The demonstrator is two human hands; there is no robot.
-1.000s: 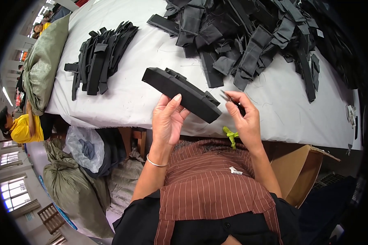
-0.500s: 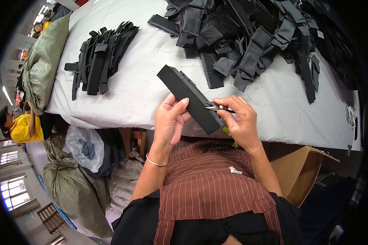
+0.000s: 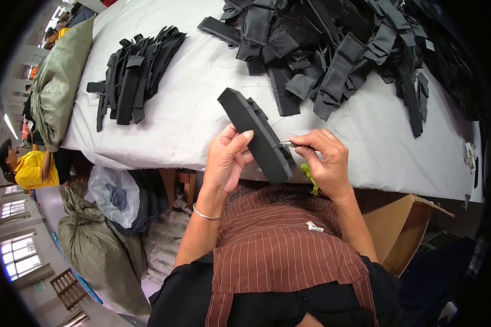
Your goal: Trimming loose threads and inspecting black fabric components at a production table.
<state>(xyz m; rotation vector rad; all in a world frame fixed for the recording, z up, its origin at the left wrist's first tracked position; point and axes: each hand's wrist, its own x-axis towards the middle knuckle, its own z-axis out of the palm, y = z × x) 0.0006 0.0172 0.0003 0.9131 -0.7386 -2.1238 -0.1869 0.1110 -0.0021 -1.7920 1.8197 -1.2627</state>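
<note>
My left hand [image 3: 227,157] grips a long black padded fabric piece [image 3: 254,133], held tilted above the near edge of the white-covered table [image 3: 185,117]. My right hand [image 3: 324,159] pinches a small metal thread snip [image 3: 290,144] whose tip touches the piece's right edge. A green cord [image 3: 310,177] hangs below my right hand. I wear a thin bracelet on my left wrist and a ring on my right hand.
A neat stack of black pieces [image 3: 133,82] lies at the table's left. A large loose heap of black pieces [image 3: 338,49] covers the far right. A cardboard box [image 3: 401,229] stands at my right. Green sacks [image 3: 95,256] and a seated person in yellow [image 3: 30,169] are on the left.
I have turned the black piece from nearly flat to steeply tilted. My right hand has moved up against its right edge with the snip.
</note>
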